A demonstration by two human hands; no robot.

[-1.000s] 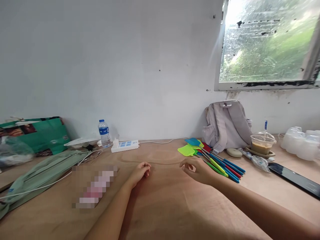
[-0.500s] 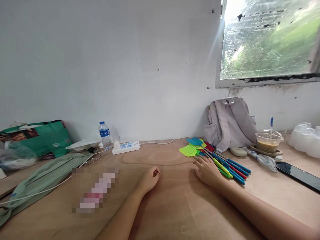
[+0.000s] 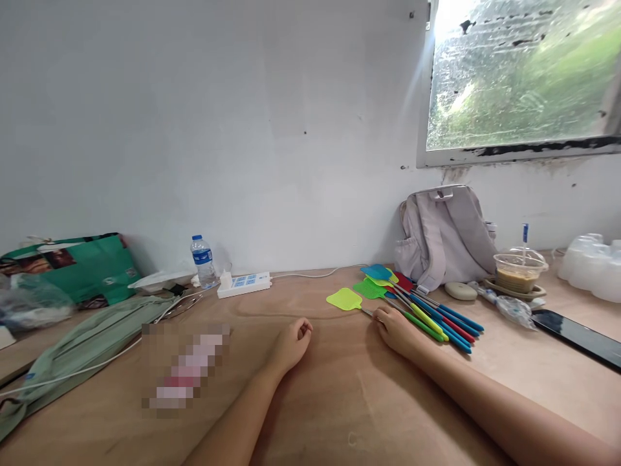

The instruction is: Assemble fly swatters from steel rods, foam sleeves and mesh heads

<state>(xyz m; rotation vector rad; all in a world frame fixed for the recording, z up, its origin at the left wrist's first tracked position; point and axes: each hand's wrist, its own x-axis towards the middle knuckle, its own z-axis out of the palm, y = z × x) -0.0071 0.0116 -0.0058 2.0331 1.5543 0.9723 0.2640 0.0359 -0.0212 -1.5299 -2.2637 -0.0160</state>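
Note:
My right hand [image 3: 392, 327] is closed around a yellow-green fly swatter [image 3: 345, 299], near where its thin metal shaft meets my fingers; the handle is hidden under the hand. The swatter's head points left, lying low over the wooden table. Just beyond and to the right of that hand lies a pile of fly swatters in several colours, among them a green swatter head [image 3: 371, 288], a blue swatter head [image 3: 377, 272] and a red handle [image 3: 458, 330]. My left hand [image 3: 294, 343] rests on the table in a loose curl, with nothing visible in it.
Behind the pile a grey backpack [image 3: 446, 236] leans on the wall. To the right are a drink cup [image 3: 518, 278] and a black phone [image 3: 579, 336]. A water bottle [image 3: 202, 262], a power strip [image 3: 244, 283] and a green bag [image 3: 99, 272] stand at the left.
My right hand has closed on the yellow-green swatter, and its head has shifted left, away from the pile. The green head beneath is now uncovered. My left hand has hardly moved.

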